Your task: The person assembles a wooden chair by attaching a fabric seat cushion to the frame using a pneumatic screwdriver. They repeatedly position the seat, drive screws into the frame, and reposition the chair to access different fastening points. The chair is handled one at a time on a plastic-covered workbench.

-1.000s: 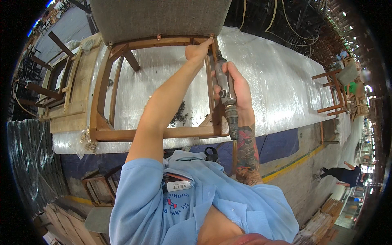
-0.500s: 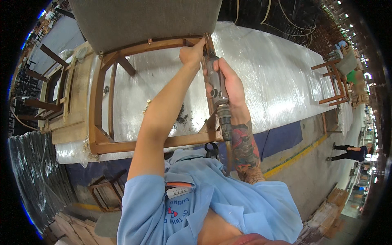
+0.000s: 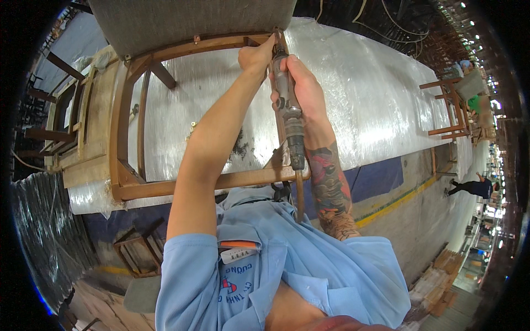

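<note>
A wooden chair frame (image 3: 149, 188) lies before me, joined at its far side to a grey upholstered back (image 3: 190, 21). My right hand (image 3: 309, 91) is wrapped round a pneumatic screwdriver (image 3: 292, 128), whose hose (image 3: 300, 196) runs back toward my body. The tool's tip points away from me, at the frame's far right corner. At that same corner my left hand (image 3: 257, 57) is closed, its fingertips by the tool's tip; whatever it pinches is hidden. Inside the frame lie small brass-coloured fittings (image 3: 191, 128) and a scatter of dark bits (image 3: 239, 148).
Shiny plastic wrap (image 3: 375, 99) covers the work surface. Another wooden frame (image 3: 72, 118) stands at the left, and a chair (image 3: 455, 105) at the far right. A person (image 3: 476, 188) is on the floor at right. Cables (image 3: 389, 33) hang at the back.
The chair frame sits slightly higher and further left in view. My right hand and the screwdriver also appear higher, still at the same corner. The person at right has changed pose.
</note>
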`<state>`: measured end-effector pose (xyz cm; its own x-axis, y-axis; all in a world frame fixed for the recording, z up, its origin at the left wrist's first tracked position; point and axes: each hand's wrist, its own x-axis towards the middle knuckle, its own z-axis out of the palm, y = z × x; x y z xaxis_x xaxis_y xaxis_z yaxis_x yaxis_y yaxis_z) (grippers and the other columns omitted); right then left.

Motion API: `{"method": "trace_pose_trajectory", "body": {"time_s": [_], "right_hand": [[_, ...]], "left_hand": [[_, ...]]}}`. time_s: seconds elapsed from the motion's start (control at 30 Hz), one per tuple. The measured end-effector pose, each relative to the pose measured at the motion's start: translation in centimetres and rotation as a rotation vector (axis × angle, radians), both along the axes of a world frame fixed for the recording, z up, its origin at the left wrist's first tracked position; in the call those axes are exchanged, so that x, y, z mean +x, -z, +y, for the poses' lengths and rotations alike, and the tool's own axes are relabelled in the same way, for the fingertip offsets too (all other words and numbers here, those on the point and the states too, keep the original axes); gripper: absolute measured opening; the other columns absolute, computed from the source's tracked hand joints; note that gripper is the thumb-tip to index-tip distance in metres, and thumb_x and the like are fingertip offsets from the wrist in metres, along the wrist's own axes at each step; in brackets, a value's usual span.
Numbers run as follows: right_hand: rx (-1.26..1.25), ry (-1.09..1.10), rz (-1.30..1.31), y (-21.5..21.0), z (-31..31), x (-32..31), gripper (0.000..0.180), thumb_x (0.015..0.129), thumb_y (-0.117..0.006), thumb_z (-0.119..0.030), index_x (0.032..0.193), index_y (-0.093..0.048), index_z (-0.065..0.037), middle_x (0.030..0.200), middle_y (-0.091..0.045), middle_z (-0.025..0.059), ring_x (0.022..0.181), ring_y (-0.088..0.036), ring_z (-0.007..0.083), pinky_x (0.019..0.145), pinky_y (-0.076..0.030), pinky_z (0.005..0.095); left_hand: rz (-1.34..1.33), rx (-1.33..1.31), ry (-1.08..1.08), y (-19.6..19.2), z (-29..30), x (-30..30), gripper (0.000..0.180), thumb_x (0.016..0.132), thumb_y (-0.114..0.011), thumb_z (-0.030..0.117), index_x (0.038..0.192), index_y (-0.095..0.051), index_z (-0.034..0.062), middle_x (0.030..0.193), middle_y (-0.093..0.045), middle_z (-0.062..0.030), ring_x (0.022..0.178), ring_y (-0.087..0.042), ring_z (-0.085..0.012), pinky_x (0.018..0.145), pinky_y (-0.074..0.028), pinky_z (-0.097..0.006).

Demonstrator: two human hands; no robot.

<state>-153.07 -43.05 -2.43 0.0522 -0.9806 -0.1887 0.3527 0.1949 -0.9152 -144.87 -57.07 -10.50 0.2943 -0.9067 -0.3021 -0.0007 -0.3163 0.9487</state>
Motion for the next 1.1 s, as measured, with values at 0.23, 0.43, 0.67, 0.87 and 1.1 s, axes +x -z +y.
{"method": "trace_pose_trajectory", "body": {"time_s": [0.23, 0.43, 0.67, 0.87, 1.1], "right_hand": [[-0.011, -0.024, -0.038, 0.7, -0.3, -0.4, 0.031, 0.103, -0.040, -0.041, 0.090, -0.050, -0.015, 0.085, -0.061, 0.0061, 0.049, -0.057, 0.0132, 0.041, -0.048, 0.0272], [0.033, -0.043, -0.152, 0.2, -0.2, -0.2, 0.032, 0.103, -0.039, -0.043, 0.092, -0.051, -0.015, 0.085, -0.061, 0.0064, 0.051, -0.058, 0.0130, 0.041, -0.049, 0.0274], [0.019, -0.034, 0.018, 0.0, 1.0, 0.1, 0.028, 0.103, -0.042, -0.039, 0.093, -0.053, -0.015, 0.088, -0.061, 0.0057, 0.052, -0.058, 0.0115, 0.042, -0.047, 0.0255], [-0.004, -0.221, 0.098, -1.8, 6.9, 1.8, 0.028, 0.102, -0.044, -0.036, 0.094, -0.056, -0.011, 0.092, -0.062, 0.0073, 0.050, -0.060, 0.0113, 0.041, -0.043, 0.0218], [-0.058, -0.355, 0.094, -1.6, 8.5, 4.6, 0.029, 0.104, -0.041, -0.034, 0.092, -0.054, -0.010, 0.097, -0.063, 0.0140, 0.048, -0.059, 0.0091, 0.038, -0.043, 0.0191]], "left_hand": [[0.208, 0.005, 0.389, 0.7, 0.0, 3.0, 0.060, 0.077, -0.076, 0.054, 0.090, -0.064, -0.0037, 0.079, -0.058, -0.0081, 0.066, -0.054, -0.0115, 0.044, -0.036, -0.027], [0.618, 0.192, 0.541, 2.2, 0.1, 10.4, 0.032, 0.089, -0.065, 0.022, 0.097, -0.058, -0.0074, 0.070, -0.046, -0.0029, 0.058, -0.041, -0.0110, 0.049, -0.030, -0.025], [0.508, 0.097, 0.365, -1.6, 4.4, 15.0, 0.027, 0.096, -0.050, -0.001, 0.118, -0.050, -0.0158, 0.104, -0.062, -0.0201, 0.095, -0.064, -0.0255, 0.077, -0.058, -0.032], [0.685, -0.015, 0.444, -1.4, 2.8, 15.9, 0.030, 0.098, -0.058, 0.016, 0.117, -0.055, -0.0067, 0.119, -0.061, -0.0176, 0.111, -0.062, -0.0249, 0.093, -0.055, -0.032], [0.791, -0.086, 0.454, -2.3, 3.2, 16.2, 0.029, 0.094, -0.066, 0.023, 0.107, -0.060, -0.0024, 0.100, -0.068, -0.0158, 0.094, -0.068, -0.0244, 0.082, -0.058, -0.031]]}}
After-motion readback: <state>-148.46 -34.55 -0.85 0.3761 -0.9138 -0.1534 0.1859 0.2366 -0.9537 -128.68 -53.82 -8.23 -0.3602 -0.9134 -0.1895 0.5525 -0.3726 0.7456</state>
